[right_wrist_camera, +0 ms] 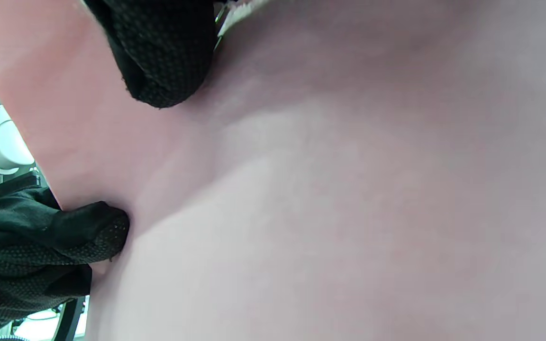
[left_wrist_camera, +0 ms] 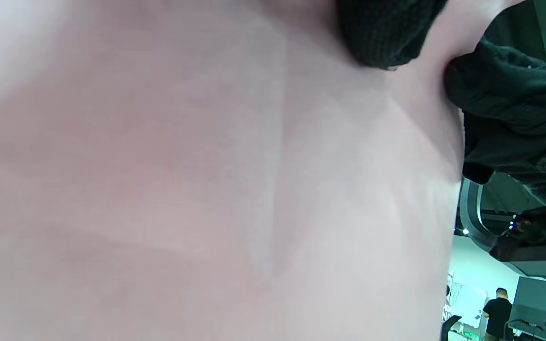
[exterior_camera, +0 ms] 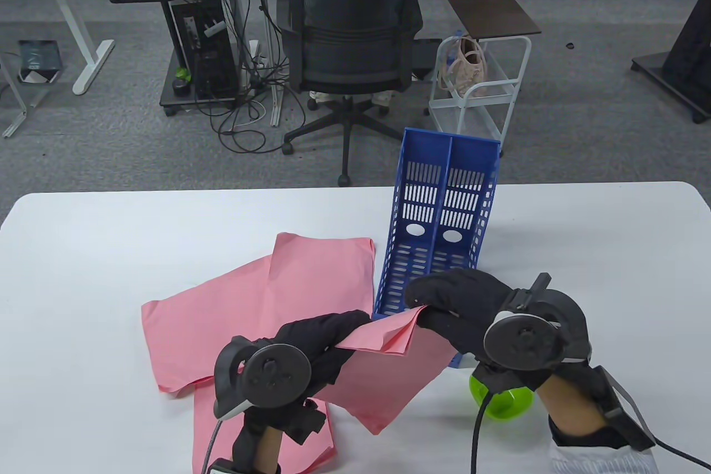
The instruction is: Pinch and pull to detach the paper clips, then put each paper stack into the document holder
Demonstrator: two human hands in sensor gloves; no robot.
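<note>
Both gloved hands hold one pink paper stack (exterior_camera: 383,368) lifted off the table, in front of the blue document holder (exterior_camera: 439,218). My left hand (exterior_camera: 353,329) grips the stack's upper left edge. My right hand (exterior_camera: 423,312) pinches its top corner, right beside the holder's near end. Pink paper (left_wrist_camera: 206,189) fills the left wrist view, with a left fingertip (left_wrist_camera: 382,33) pressed on it and the right glove (left_wrist_camera: 505,118) at the edge. In the right wrist view a right fingertip (right_wrist_camera: 164,52) presses the paper (right_wrist_camera: 349,213). No paper clip shows plainly.
Two more pink stacks (exterior_camera: 266,302) lie overlapped on the white table (exterior_camera: 111,252) to the left, and another (exterior_camera: 211,429) lies under my left wrist. A green round object (exterior_camera: 500,402) sits under my right wrist. An office chair (exterior_camera: 355,35) stands beyond the table.
</note>
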